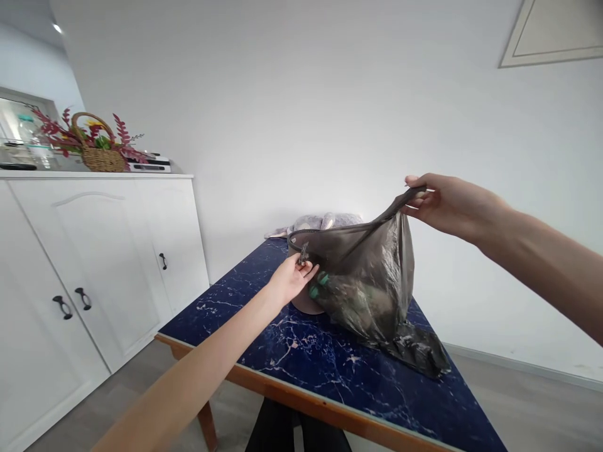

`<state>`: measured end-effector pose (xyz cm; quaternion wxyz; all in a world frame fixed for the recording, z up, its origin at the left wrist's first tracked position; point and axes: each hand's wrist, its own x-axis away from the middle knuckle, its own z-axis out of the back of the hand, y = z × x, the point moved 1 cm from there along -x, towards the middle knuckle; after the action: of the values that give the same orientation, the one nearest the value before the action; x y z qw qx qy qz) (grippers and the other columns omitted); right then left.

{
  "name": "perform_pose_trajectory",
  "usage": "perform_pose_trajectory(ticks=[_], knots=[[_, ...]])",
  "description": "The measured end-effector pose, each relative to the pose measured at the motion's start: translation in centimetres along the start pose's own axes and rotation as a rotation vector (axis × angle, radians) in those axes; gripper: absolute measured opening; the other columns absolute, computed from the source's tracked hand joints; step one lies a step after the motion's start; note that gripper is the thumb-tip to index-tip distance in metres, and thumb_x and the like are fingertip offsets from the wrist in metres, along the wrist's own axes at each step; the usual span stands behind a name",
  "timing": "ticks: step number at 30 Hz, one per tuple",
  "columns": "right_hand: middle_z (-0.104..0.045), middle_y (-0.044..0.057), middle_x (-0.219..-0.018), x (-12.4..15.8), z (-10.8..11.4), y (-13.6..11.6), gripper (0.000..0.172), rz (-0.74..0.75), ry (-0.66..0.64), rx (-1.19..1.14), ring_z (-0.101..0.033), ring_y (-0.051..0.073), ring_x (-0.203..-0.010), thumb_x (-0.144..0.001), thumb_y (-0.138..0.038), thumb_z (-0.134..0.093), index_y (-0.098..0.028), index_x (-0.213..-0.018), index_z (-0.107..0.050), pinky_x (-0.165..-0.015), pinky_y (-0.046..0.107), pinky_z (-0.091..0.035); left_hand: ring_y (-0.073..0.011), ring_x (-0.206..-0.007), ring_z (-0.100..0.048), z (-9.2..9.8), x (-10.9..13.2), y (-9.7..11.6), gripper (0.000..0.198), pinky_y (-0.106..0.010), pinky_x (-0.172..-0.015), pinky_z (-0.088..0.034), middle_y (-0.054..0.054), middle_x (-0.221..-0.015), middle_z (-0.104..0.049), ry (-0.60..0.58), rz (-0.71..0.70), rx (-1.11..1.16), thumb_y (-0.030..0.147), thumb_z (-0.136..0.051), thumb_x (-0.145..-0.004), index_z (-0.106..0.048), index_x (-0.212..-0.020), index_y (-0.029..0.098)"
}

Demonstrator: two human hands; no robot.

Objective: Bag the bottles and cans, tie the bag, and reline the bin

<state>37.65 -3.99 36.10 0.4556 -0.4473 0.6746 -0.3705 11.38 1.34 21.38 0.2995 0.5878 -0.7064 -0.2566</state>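
A dark, see-through plastic bag [372, 282] rests on the blue marbled table [330, 370], with greenish things showing dimly inside it. My right hand [445, 204] is closed on one stretched handle of the bag, lifted up and to the right. My left hand [294, 276] pinches the bag's open rim on the near left side, next to a small dark bit at the edge. A pinkish round container [306, 304] sits under and behind the bag, mostly hidden by it.
A grey plush toy [320, 221] lies at the table's far end against the white wall. A white cabinet [94, 251] stands at the left, with a wicker flower basket [98, 150] on top. The table's wooden edge [301, 402] is close to me.
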Motion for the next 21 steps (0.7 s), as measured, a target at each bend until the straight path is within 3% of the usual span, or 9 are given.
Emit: perform_pose_trajectory(ticks=[3, 7, 13, 17, 21], knots=[[-0.041, -0.003, -0.072, 0.0, 0.8, 0.8, 0.026, -0.021, 0.005, 0.004, -0.035, 0.009, -0.060, -0.093, 0.000, -0.061, -0.018, -0.075, -0.060, -0.071, 0.024, -0.059, -0.0048, -0.049, -0.053, 1.2, 0.5, 1.3, 0.027, -0.031, -0.085, -0.063, 0.004, -0.066, -0.058, -0.025, -0.066, -0.048, 0.006, -0.054, -0.101, -0.060, -0.076, 0.016], [-0.046, -0.001, -0.075, 1.1, 2.4, 2.2, 0.019, -0.055, 0.043, 0.015, -0.038, 0.010, -0.059, -0.090, -0.002, -0.065, -0.017, -0.078, -0.064, -0.071, 0.024, -0.062, -0.0070, -0.049, -0.052, 2.7, 2.2, 2.7, 0.012, -0.029, -0.073, -0.062, 0.002, -0.066, -0.060, -0.050, -0.126, -0.139, 0.005, -0.064, -0.093, -0.071, -0.088, 0.014], [-0.058, 0.003, -0.088, 4.5, 4.5, 4.4, 0.011, -0.072, 0.042, 0.008, -0.056, 0.015, -0.079, -0.085, -0.010, -0.076, -0.019, -0.081, -0.071, -0.075, 0.021, -0.065, -0.0176, -0.077, -0.069, 6.2, 5.8, 3.2, 0.017, -0.030, -0.070, -0.061, -0.008, -0.094, -0.073, 0.012, -0.233, -0.394, 0.014, -0.072, -0.089, -0.076, -0.106, 0.017], [-0.067, 0.006, -0.099, 8.2, 6.2, 6.0, 0.011, -0.072, -0.030, 0.125, -0.063, 0.021, -0.097, -0.083, -0.030, -0.084, -0.023, -0.086, -0.077, -0.078, 0.023, -0.067, -0.0137, -0.062, -0.057, 9.9, 8.9, 2.2, 0.026, -0.028, -0.069, -0.057, 0.002, -0.069, -0.057, 0.106, -0.234, -0.475, 0.027, -0.075, -0.090, -0.075, -0.115, 0.021], [-0.073, 0.003, -0.106, 12.0, 7.7, 8.3, 0.017, -0.107, 0.021, 0.205, -0.068, 0.027, -0.107, -0.078, -0.045, -0.087, -0.032, -0.085, -0.079, -0.080, 0.029, -0.071, -0.0147, -0.059, -0.052, 13.0, 11.3, 0.8, 0.040, -0.026, -0.064, -0.052, 0.006, -0.059, -0.046, 0.217, -0.225, -0.593, 0.038, -0.081, -0.086, -0.072, -0.123, 0.027]])
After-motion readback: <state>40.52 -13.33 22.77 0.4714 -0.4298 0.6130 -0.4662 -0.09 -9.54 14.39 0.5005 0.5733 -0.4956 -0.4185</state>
